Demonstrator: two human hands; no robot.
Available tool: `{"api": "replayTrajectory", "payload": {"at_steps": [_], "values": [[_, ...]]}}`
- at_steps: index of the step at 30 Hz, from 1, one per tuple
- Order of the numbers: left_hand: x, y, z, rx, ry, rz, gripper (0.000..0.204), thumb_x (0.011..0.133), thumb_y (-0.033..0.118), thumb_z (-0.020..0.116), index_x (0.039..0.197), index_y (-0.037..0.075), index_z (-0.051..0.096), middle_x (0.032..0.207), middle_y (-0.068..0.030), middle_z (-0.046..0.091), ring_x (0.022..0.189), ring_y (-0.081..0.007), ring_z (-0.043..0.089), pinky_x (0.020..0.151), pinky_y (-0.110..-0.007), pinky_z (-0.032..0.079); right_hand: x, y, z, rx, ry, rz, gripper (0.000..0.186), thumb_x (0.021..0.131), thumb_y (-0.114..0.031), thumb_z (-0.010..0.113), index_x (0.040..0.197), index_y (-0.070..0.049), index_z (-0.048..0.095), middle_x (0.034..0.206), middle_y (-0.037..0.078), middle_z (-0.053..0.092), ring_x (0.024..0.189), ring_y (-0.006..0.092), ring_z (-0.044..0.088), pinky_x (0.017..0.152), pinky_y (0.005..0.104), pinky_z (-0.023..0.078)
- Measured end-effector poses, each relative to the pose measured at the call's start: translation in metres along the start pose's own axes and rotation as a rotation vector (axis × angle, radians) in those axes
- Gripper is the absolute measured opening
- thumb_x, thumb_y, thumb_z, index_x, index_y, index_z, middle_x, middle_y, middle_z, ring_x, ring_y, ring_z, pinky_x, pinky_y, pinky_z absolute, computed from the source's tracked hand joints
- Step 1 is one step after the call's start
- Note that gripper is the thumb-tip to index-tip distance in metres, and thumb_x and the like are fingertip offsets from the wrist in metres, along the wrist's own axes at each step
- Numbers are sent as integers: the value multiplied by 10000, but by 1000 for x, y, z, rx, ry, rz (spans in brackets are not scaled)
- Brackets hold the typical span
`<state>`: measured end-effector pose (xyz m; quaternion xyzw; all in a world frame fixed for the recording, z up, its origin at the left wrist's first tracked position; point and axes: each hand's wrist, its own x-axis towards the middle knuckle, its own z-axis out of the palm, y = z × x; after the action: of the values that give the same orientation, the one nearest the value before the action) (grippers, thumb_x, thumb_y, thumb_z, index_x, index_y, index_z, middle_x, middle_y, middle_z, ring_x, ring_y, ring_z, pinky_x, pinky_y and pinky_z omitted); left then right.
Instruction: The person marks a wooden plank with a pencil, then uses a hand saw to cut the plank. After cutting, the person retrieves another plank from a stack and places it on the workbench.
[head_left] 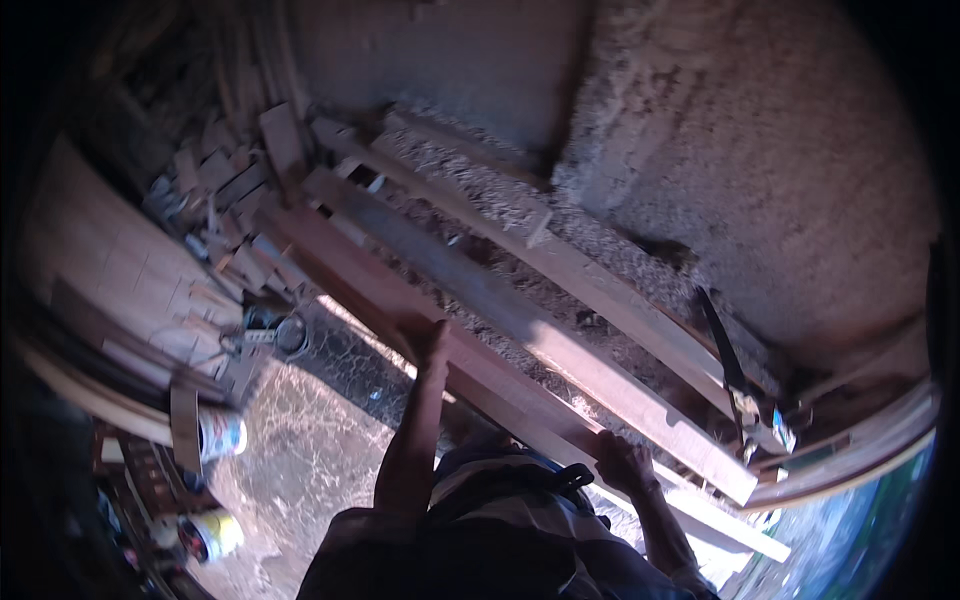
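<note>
A long reddish-brown wooden plank [520, 382] runs slantwise in front of me, from the far left to the near right. My left hand [428, 340] is closed on its near edge at about the middle of its length. Lower on the same plank, toward the right, my right hand [622, 464] is wrapped round the edge, its fingertips partly hidden. Just beyond lies a second wooden beam [590, 350], roughly parallel and lit brightly at its near end. Part of the plank's near side is hidden by my body.
Farther back a third beam [610, 285] borders a heap of wood shavings [450, 165] below a rough wall [760, 150]. Scrap wood [235, 185] is piled far left. A white bucket [222, 436] and a yellow-white bucket [215, 535] stand left. A dark tapered tool [722, 345] leans at right.
</note>
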<state>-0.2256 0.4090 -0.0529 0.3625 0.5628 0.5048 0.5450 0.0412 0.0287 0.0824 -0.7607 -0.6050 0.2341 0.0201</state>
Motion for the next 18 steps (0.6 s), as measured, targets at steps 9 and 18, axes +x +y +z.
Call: {"api": "replayTrajectory", "payload": {"at_steps": [9,18], "values": [[40,34,-19,209,-458,-178,874,902,599,649,1511,53,343,1379,-199,539,1237,-362,590,1039,-513,472,-15,6,15,47,443,-61,865,753,-378,818,1510,-250,418,1011,111,662,918,361,690,704,503,525],[9,35,39,481,-427,1,881,896,613,654,1498,33,376,1405,-234,506,1276,-391,552,1023,-539,475,-63,66,-11,53,3,254,590,646,-422,907,1119,-154,678,1038,114,735,1013,351,711,827,481,575]]}}
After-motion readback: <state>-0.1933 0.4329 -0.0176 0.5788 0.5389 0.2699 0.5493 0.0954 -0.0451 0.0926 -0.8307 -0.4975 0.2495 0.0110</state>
